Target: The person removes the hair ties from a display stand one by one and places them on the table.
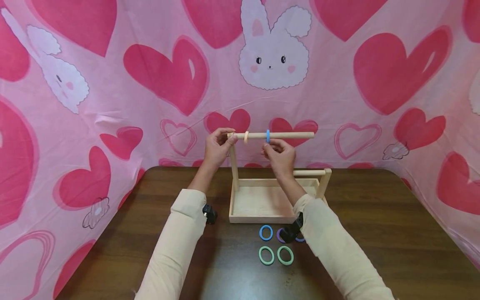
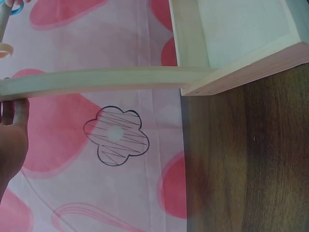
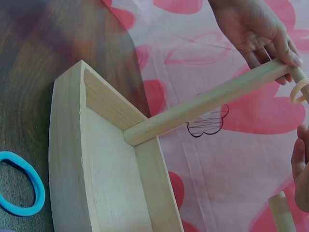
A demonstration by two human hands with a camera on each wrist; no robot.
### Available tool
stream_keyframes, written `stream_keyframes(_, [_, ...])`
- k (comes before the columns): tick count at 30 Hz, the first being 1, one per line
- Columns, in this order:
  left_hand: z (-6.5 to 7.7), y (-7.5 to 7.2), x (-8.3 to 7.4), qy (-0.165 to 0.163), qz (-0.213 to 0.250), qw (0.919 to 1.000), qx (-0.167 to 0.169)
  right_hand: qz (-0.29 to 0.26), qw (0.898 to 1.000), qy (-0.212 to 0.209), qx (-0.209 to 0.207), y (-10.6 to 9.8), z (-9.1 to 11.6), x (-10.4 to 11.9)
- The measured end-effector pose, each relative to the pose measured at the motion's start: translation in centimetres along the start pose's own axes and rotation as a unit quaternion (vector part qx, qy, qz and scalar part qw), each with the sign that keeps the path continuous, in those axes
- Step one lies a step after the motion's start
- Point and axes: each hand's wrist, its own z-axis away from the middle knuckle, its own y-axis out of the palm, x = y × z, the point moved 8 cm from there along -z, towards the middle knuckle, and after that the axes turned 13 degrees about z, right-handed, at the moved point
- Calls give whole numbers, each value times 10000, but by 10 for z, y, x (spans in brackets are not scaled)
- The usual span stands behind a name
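My left hand (image 1: 216, 146) grips the top of the upright wooden post (image 1: 234, 164), where a horizontal wooden rod (image 1: 292, 135) joins it. Around the rod near that hand hangs a peach hair tie (image 1: 246, 137). Farther right along the rod, my right hand (image 1: 281, 156) pinches the lower edge of a blue hair tie (image 1: 268, 136), which encircles the rod. The rod's right end is free. In the right wrist view the left fingers hold the post top, while the right hand shows only partly at the edge.
The post rises from a shallow wooden tray (image 1: 247, 219) with a lower rod (image 1: 309, 172) and a short post (image 1: 324, 183) at its right. Before it on the table lie a blue hair tie (image 1: 260, 233), two green ones (image 1: 260, 255), and purple and blue ones partly hidden by the right wrist camera.
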Motion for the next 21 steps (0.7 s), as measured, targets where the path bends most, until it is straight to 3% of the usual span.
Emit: stream_keyframes(21, [0,1,0,143,181,9997,88,214,9991,-321,-187,-27,-3,2])
